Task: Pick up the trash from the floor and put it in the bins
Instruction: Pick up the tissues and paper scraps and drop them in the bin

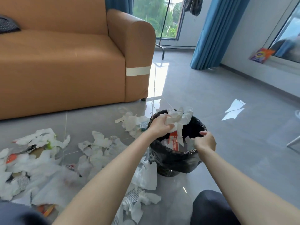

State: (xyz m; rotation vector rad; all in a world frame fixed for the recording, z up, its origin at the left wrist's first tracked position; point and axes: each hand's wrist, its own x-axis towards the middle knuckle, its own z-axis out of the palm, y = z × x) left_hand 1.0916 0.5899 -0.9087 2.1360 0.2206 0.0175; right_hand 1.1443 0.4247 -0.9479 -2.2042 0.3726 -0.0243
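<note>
From the head camera, a black-lined bin (177, 161) stands on the grey tiled floor (219, 98), a little toward 5 o'clock from the frame's centre. The left hand (159, 125) is over the bin's rim at its 10 o'clock side, fingers curled tight round a wad of crumpled white paper (181, 116). The wad sticks up above the bin's mouth at 12 o'clock, and a loose strip of it hangs down inside. The right hand (205, 141) is at the rim's 3 o'clock side, fingers curled, thumb and forefinger pointing in over the opening. Whether it pinches the liner, a scrap or nothing, I cannot tell. Inside the bin lie a red-and-white wrapper (173, 142) and more pale paper.

The rest of the trash is on the floor. A broad spread of torn tissues and printed scraps (40, 159) lies from 8 to 9 o'clock of the bin. A smaller heap of tissue (129, 122) sits just beside the bin at 10 o'clock, and crumpled white pieces (146, 176) lie against its foot at 7 o'clock. A flat white sheet (233, 109) lies well apart at 2 o'clock.

An orange sofa (65, 62) with a strip of pale tape (138, 70) on its arm fills 10 to 11 o'clock of the frame. Blue curtains (214, 34) hang at 1 o'clock, and a colourful packet (261, 55) leans on the window ledge at 2 o'clock. The person's dark-clad knee (209, 207) shows at 6 o'clock of the bin
</note>
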